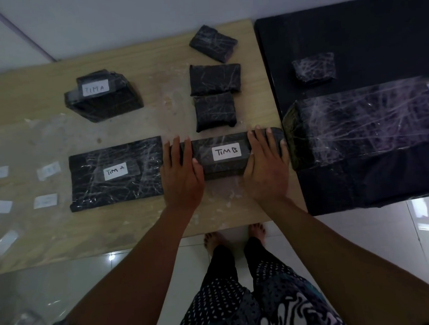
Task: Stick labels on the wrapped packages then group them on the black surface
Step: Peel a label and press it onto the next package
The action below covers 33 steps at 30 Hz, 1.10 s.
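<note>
Pale wooden desk (137, 227) meets a black surface (350, 38) on its right. Left hand (182, 173) and right hand (264, 167) lie flat, each grip spread, fingers straight, on both ends of a film-wrapped black package (222, 140) with a white "TIM B" label (226, 151), near the desk's right edge.

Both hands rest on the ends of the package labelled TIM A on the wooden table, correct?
Not quite. The head view shows the left hand and right hand on the package whose label reads TIM B, on the wooden table.

Black wrapped package (223, 154) labelled "TIM B" (226, 152), flat on wooden table beside black surface (350, 38).
</note>
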Available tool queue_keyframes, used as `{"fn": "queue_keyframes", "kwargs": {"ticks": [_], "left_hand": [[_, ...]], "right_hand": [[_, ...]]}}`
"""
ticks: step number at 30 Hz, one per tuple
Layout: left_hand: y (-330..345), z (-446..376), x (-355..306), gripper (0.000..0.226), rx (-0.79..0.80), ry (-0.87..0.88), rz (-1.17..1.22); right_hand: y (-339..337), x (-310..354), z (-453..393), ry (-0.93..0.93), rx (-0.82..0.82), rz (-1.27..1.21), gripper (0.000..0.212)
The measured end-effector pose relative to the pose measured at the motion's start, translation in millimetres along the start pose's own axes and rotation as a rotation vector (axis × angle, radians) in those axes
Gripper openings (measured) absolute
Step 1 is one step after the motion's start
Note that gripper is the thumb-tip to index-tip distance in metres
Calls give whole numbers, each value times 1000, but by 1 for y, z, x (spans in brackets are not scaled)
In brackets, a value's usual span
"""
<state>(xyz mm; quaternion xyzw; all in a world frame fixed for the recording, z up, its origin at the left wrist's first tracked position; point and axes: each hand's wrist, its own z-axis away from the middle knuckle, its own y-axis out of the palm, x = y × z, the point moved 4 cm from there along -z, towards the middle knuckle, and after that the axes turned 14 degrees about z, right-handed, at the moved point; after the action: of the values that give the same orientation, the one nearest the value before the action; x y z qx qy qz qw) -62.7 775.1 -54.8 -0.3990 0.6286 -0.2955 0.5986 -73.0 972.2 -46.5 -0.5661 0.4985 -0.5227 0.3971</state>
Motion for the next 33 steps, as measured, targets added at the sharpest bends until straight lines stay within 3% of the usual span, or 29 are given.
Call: {"fn": "queue_keyframes", "kwargs": {"ticks": [8, 13, 19, 27, 33], "left_hand": [[-16, -3, -5, 55, 11, -67, 65], [-46, 5, -16, 51, -45, 24, 46], [-104, 26, -5, 46, -184, -5, 7], [-182, 74, 54, 44, -325, -74, -33], [-232, 126, 122, 43, -373, -149, -31]], "right_hand": [[-11, 1, -4, -51, 9, -85, 53], [-27, 33, -10, -249, -15, -176, 45], [-46, 88, -7, -468, -42, -224, 41], [-65, 184, 25, -676, 42, -256, 45], [-64, 264, 65, -757, 18, -279, 43]]}}
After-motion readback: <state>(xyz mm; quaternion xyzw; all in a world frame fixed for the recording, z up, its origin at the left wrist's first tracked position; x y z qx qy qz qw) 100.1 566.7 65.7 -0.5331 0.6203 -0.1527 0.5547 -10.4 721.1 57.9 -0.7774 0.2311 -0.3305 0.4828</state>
